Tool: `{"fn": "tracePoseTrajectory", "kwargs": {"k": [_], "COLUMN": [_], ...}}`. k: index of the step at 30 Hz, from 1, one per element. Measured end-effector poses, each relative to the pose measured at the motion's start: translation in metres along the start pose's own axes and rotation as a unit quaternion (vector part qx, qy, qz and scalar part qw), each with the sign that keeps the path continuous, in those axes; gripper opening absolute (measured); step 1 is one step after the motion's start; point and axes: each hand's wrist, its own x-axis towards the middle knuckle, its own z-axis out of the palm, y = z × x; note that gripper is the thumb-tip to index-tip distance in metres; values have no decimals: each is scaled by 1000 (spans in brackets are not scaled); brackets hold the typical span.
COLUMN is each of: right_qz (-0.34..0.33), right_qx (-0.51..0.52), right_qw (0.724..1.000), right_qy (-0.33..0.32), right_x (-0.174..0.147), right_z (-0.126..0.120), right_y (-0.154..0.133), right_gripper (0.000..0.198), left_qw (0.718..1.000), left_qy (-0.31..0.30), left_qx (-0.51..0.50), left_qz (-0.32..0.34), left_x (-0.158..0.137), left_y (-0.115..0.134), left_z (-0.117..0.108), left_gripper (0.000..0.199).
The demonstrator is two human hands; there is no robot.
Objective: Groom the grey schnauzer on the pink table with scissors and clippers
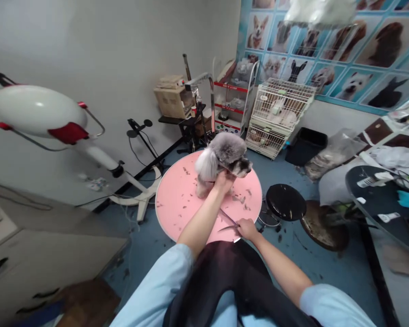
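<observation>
Likely mid-trim: your left hand (225,180) curls round the grey dog (226,149)'s chin; your right hand (248,229) grips parted scissors (229,218) nearer you. Next probably needs steadying.

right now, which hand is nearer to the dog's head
Left. The left hand touches the dog under its head; the right hand is farther back, holding scissors near the pink table's near edge.

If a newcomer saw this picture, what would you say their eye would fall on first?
Probably the grey, fluffy dog on the round pink table, with the person's left hand under its head and open scissors in the right hand near the table's edge. After that, perhaps the big red-and-white machine at far left, and the dog pictures covering the wall at upper right.
</observation>
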Motion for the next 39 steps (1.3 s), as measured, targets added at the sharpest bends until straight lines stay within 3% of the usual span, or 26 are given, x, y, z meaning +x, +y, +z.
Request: {"fn": "tracePoseTrajectory", "kwargs": {"k": [3,7,11,14,16,19,21,22,24,26,28,30,33,39], "right_qz": [-4,-1,-45,-64,-93,-193,-273,-310,-376,-418,-435,-436,-433,-410], "right_qx": [65,145,265,330,264,37,-174,-278,-449,-553,-604,-633,-657,-672], "right_qw": [998,989,963,940,959,978,930,884,763,644,569,534,511,510], "right_qy": [11,16,-26,-50,-29,76,173,212,274,323,350,352,346,346], "right_x": [12,19,36,48,50,41,29,23,11,2,-2,-4,-3,3], "right_z": [-19,-64,-139,-206,-252,-315,-349,-362,-380,-387,-387,-384,-383,-386], "right_y": [16,53,75,63,42,-2,-35,-53,-86,-112,-131,-141,-144,-144], "right_gripper": [21,48,60,72,67,50,42,41,42,40,37,35,33,36], "left_qw": [998,996,993,991,990,986,982,982,982,982,978,973,967,964], "left_qy": [13,8,-58,-91,-101,-120,-130,-131,-129,-129,-136,-139,-136,-149], "left_qx": [-56,-85,-100,-96,-96,-112,-127,-131,-134,-140,-156,-180,-211,-216], "left_qz": [14,31,24,33,34,38,43,42,24,-6,-27,-36,-40,-32], "left_x": [-7,-24,-41,-55,-63,-69,-70,-69,-67,-65,-64,-64,-66,-68], "left_y": [-4,14,42,53,55,54,53,52,51,50,48,47,47,48], "left_z": [23,23,26,36,45,54,55,54,52,51,51,52,56,60], "left_gripper": [20,23,73,90,85,67,54,49,41,38,41,47,54,58]}}
